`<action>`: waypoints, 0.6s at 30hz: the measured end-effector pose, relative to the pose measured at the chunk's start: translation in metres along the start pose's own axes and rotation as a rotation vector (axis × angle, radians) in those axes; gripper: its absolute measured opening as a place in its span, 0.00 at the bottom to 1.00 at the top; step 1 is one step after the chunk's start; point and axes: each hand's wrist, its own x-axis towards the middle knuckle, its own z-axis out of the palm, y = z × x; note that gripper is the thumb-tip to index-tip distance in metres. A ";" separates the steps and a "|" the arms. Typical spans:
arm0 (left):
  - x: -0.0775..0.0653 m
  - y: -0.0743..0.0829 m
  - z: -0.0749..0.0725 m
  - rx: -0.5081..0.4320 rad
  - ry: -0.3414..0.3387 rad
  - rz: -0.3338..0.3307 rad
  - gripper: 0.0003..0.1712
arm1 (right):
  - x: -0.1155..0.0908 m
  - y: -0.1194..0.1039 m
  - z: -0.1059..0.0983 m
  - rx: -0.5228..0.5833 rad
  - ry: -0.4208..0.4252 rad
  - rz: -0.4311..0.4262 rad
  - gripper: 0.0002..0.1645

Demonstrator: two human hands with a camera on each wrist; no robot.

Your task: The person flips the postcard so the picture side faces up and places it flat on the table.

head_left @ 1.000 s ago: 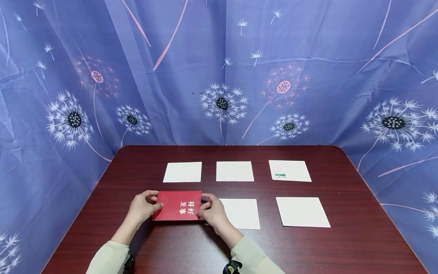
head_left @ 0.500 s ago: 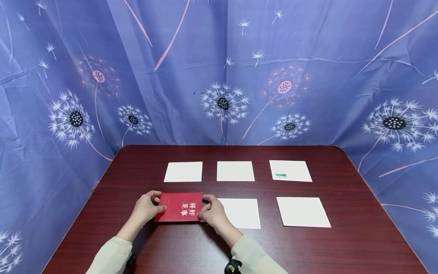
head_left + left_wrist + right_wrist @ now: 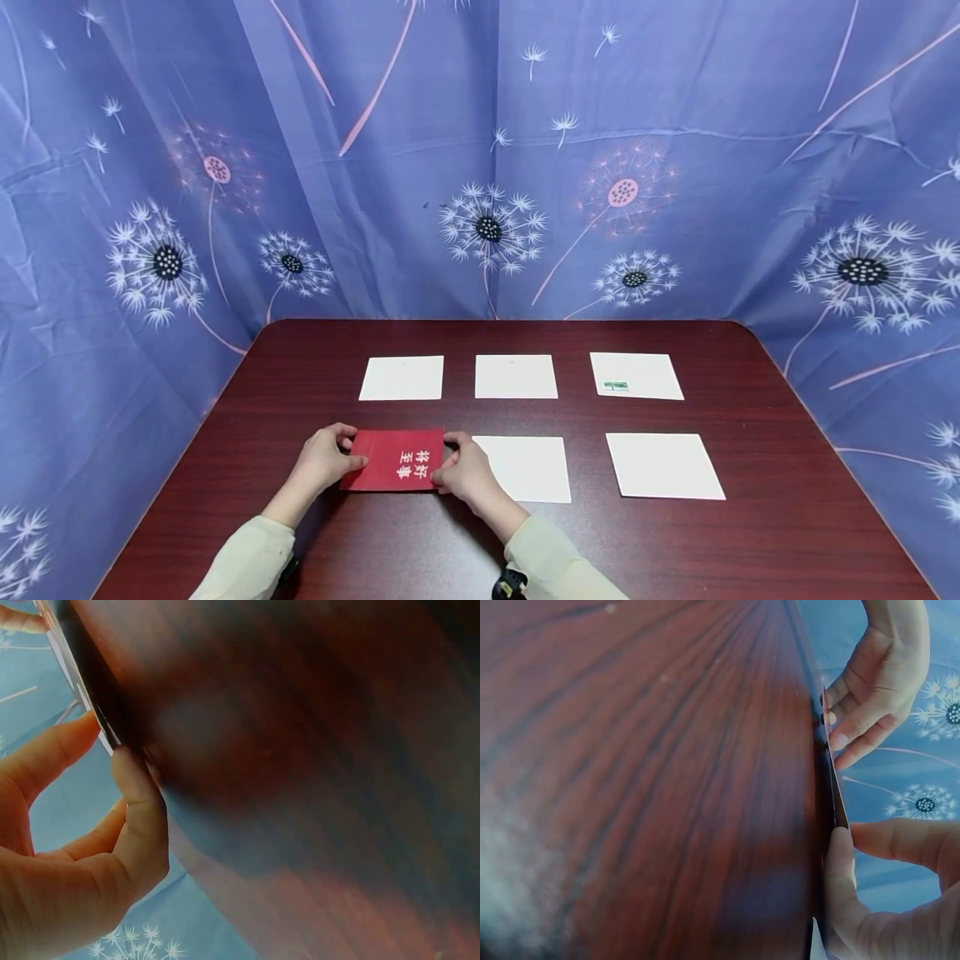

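Red card (image 3: 381,463) with white characters sits between your two hands, low at left part of dark wood table (image 3: 405,550); cannot tell whether its underside touches down. Your left hand (image 3: 321,460) pinches left edge, your right hand (image 3: 467,472) right edge, thumbs above, both grips nearly closed, just card's thickness apart. Beside your right hand, white card (image 3: 529,469); another (image 3: 665,465) farther right; three white cards (image 3: 516,377) in row beyond.
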 end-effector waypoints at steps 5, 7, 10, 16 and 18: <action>0.001 0.000 0.001 0.017 0.004 0.018 0.27 | 0.000 0.001 0.001 -0.051 0.018 -0.030 0.38; 0.001 -0.001 0.002 0.026 0.002 0.019 0.26 | 0.000 0.001 0.001 -0.078 0.026 -0.036 0.37; 0.001 0.000 0.002 0.042 -0.002 0.011 0.26 | 0.001 0.002 0.002 -0.121 0.031 -0.044 0.36; 0.001 0.002 0.002 0.067 -0.012 -0.019 0.27 | 0.000 0.001 0.002 -0.161 0.017 -0.063 0.36; 0.000 0.002 0.003 0.071 -0.014 -0.024 0.27 | 0.000 0.001 0.002 -0.170 0.015 -0.060 0.37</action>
